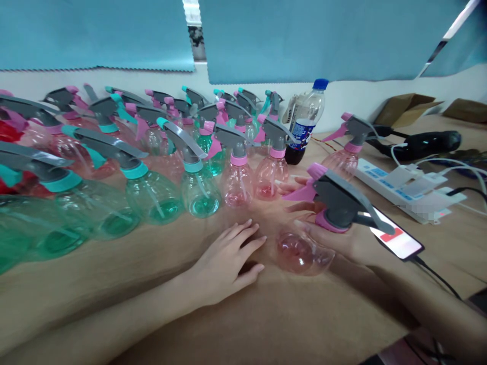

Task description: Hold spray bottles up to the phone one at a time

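Observation:
My right hand [327, 230] is wrapped round a pink spray bottle [304, 251] near its neck, holding it tilted; its grey trigger head [342, 203] with a pink nozzle points left. My left hand [228, 256] lies flat on the brown table [152, 304] just left of that bottle, fingers spread and holding nothing. Behind both hands stand several pink and green spray bottles, the nearest a pink one [238, 177] and a green one [200, 190].
A phone [399, 241] with a lit screen and cable lies right of my right hand. A white power strip [399, 190] with plugs, a dark-drink bottle [304, 129], a black device [422, 144] and cardboard boxes [407, 109] sit at the back right.

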`<state>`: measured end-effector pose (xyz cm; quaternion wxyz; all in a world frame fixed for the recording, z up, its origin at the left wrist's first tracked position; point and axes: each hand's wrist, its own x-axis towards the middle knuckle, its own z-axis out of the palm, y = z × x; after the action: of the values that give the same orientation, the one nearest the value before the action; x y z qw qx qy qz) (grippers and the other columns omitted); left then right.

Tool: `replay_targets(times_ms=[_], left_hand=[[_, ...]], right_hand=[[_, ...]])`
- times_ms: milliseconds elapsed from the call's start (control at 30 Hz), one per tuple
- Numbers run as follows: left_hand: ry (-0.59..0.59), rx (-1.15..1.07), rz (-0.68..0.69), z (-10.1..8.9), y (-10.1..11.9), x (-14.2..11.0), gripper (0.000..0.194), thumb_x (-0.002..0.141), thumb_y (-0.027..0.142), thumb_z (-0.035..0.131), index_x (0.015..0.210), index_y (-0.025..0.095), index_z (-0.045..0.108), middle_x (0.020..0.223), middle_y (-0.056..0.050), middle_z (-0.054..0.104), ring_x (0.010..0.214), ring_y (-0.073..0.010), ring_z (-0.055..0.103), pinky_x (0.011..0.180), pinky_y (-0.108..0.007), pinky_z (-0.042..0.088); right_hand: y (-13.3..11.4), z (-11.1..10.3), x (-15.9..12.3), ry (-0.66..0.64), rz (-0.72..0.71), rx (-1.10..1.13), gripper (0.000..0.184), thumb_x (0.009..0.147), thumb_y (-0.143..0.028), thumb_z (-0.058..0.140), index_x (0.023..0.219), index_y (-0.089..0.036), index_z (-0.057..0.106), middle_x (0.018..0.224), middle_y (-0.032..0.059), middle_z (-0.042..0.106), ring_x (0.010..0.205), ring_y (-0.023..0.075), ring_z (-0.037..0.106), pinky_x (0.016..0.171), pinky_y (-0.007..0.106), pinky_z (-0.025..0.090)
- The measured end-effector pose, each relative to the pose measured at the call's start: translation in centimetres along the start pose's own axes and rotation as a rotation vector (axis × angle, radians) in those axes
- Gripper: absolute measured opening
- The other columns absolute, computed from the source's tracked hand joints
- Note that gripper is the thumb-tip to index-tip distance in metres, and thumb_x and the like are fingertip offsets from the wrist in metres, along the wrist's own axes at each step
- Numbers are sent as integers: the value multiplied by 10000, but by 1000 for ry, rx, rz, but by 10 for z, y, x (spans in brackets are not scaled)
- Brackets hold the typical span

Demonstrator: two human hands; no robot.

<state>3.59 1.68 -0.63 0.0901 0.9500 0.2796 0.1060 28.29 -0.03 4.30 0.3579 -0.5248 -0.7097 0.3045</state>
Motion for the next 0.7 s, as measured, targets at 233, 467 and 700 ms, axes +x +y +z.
replay_targets(times_ms=[233,467,700], left_hand=[[-7,11,3,-1,1,0,457,940,393,491,1333,160,482,1442,-130,413,1358,-278,320,1090,-474,296],[-11,20,3,-1,0,1,452,941,392,494,1328,159,488,1441,-129,415,1360,-272,316,1088,-470,297],[-15,19,1,0,1,0,450,939,392,494,1330,169,489,1443,-121,413,1362,-272,309,1089,-461,296]], right_hand=[[-11,4,-2,-15,110,163,91,803,-337,624,831,-251,635,857,9,723,813,196,688,808,347,547],[-14,4,-2,11,115,153,104,789,-339,642,832,-244,636,883,29,718,829,207,679,818,348,535],[-16,2,-4,-6,132,150,87,794,-318,627,850,-259,596,880,28,713,848,225,683,838,373,531]])
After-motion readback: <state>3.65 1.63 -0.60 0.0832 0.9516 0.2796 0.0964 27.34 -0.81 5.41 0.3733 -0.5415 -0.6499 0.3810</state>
